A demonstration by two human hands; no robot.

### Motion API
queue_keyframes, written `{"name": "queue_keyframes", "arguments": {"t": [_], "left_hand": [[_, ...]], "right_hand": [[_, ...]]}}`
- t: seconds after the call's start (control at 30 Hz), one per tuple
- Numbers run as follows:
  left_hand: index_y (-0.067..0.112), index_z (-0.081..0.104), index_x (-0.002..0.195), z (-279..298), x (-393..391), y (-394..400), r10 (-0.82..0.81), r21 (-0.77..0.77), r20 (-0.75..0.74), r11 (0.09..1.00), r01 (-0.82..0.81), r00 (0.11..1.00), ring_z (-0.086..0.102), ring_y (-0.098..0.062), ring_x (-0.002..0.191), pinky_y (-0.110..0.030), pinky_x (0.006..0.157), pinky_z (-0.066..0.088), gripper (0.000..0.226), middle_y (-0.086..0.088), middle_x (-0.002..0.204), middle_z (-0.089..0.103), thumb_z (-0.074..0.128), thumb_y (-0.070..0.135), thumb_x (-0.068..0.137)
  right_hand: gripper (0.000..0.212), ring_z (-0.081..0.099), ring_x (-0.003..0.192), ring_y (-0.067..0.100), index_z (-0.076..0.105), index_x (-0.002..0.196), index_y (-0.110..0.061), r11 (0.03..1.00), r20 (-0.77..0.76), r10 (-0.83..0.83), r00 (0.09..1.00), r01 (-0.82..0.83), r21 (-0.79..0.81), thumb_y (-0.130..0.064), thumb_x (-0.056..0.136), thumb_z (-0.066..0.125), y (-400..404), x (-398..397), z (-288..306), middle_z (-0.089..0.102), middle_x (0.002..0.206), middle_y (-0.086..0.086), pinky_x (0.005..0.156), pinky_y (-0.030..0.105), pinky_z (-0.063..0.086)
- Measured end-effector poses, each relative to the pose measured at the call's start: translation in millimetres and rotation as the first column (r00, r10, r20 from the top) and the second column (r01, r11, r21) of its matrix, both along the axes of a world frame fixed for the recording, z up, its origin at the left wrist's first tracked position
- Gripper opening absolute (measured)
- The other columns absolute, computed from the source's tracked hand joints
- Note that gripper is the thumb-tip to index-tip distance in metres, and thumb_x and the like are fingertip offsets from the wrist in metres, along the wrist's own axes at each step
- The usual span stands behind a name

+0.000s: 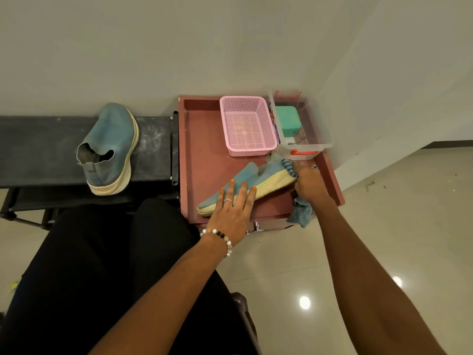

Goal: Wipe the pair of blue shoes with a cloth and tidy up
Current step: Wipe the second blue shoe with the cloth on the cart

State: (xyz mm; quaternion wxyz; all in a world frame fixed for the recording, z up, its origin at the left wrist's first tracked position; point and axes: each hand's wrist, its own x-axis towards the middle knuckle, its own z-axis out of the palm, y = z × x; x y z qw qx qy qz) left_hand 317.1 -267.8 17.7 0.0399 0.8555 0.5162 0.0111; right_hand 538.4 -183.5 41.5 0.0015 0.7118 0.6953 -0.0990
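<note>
Blue shoe (245, 185) lies on its side in the red tray (202, 139), long axis running front-left to right edge. Left hand (231, 211) pins its toe end, fingers (231, 187) flat and spread. Right hand (311, 183) grips the cloth (302, 208) against the heel; other shoe (111, 147) well apart on the black bench (38, 149).

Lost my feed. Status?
Left hand flat on tray shoe. Right hand rubbing cloth at heel. Second shoe on bench. Nothing blocking.

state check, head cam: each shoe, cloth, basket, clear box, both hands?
Shoe on tray: on its side, sole toward the camera, pinned by the left hand.
Shoe on bench: upright, untouched.
Cloth: bunched in the right hand, against the shoe's heel end, tail hanging over the tray edge.
Pink basket: upright, empty.
Clear box: lid off, holds a teal case.
Left hand: flat, fingers straight.
Right hand: gripping the cloth.
</note>
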Motion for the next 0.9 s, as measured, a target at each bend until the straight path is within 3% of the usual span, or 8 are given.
{"name": "queue_keyframes", "arguments": {"t": [0.13,0.2,0.37,0.47,0.6,0.67,0.8,0.9], "left_hand": [[0.005,0.029,0.147,0.6,0.7,0.7,0.003,0.006,0.013,1.0,-0.003,1.0,0.031,-0.046,0.136,-0.055,0.108,0.029,0.064,-0.019,0.147,0.037,0.015,0.008,0.085],[0.005,0.009,0.152,5.2,-0.5,1.1,0.008,-0.069,-0.012,0.998,-0.009,1.0,0.012,-0.046,0.142,-0.055,0.114,0.014,0.064,-0.02,0.156,0.017,0.013,0.007,0.088],[0.008,-0.012,0.15,12.8,-3.8,-3.3,-0.053,-0.148,-0.059,0.988,0.044,0.997,-0.006,-0.04,0.145,-0.05,0.117,-0.001,0.064,-0.017,0.159,-0.006,0.017,0.011,0.093],[0.007,0.0,0.152,8.2,-5.1,-4.3,-0.054,-0.087,-0.015,0.995,0.053,0.998,0.006,-0.041,0.145,-0.051,0.117,0.01,0.068,-0.018,0.158,0.007,0.009,0.009,0.085],[0.006,0.006,0.152,6.7,-6.9,-1.1,-0.107,-0.109,-0.034,0.989,0.102,0.994,0.013,-0.04,0.144,-0.051,0.116,0.016,0.067,-0.018,0.157,0.013,0.007,0.007,0.085],[0.008,0.019,0.151,8.4,-9.8,4.4,-0.151,-0.065,0.012,0.986,0.152,0.988,0.023,-0.035,0.143,-0.05,0.113,0.023,0.065,-0.015,0.155,0.025,0.009,0.004,0.086],[0.024,-0.005,0.152,10.6,-20.5,19.2,-0.285,-0.169,-0.075,0.948,0.27,0.956,-0.007,-0.024,0.147,-0.049,0.116,-0.002,0.066,0.004,0.161,-0.002,0.025,-0.001,0.099],[0.025,-0.006,0.152,5.0,-17.8,20.8,-0.346,-0.177,-0.13,0.93,0.321,0.929,-0.009,-0.025,0.147,-0.052,0.115,-0.004,0.063,0.006,0.16,-0.005,0.024,0.004,0.101]], "right_hand": [[0.068,0.028,0.137,0.037,0.031,0.141,0.006,0.995,0.066,0.068,0.995,-0.072,0.068,0.009,0.075,0.048,-24.4,-37.4,-6.3,0.031,0.146,0.026,0.115,0.046,0.018],[0.074,0.016,0.142,0.037,0.025,0.143,0.007,0.979,0.03,0.2,0.979,-0.201,0.036,0.01,0.073,0.05,-39.9,-57.4,-8.3,0.023,0.151,0.026,0.119,0.046,0.005],[0.073,0.047,0.124,0.044,0.052,0.128,0.007,0.892,-0.075,0.448,0.891,-0.441,0.101,0.011,0.058,0.071,-44.5,-28.8,-14.2,0.051,0.132,0.026,0.105,0.057,0.024],[0.076,0.04,0.133,0.035,0.045,0.138,-0.002,0.987,-0.064,0.161,0.985,-0.16,0.018,0.02,0.066,0.054,-25.6,4.7,-3.1,0.044,0.142,0.019,0.113,0.042,0.029],[0.037,0.058,0.1,0.043,0.062,0.113,0.004,0.968,-0.18,-0.25,0.952,0.238,-0.085,0.008,0.08,0.046,-13.2,15.7,3.2,0.064,0.106,0.027,0.085,0.038,0.045],[0.039,0.059,0.093,0.043,0.064,0.108,0.004,0.95,-0.286,-0.31,0.907,0.302,-0.073,0.01,0.077,0.042,-22.9,10.8,1.1,0.065,0.098,0.027,0.08,0.038,0.046],[0.039,0.056,0.074,0.039,0.064,0.09,0.01,0.898,-0.431,-0.387,0.815,0.439,0.024,-0.004,0.069,0.034,-79.0,7.0,-14.0,0.061,0.077,0.024,0.064,0.034,0.039],[0.042,0.061,0.078,0.039,0.067,0.097,0.005,0.862,-0.493,-0.447,0.747,0.506,-0.015,-0.003,0.07,0.037,-120.4,5.8,-30.1,0.065,0.083,0.023,0.067,0.03,0.042]]}}
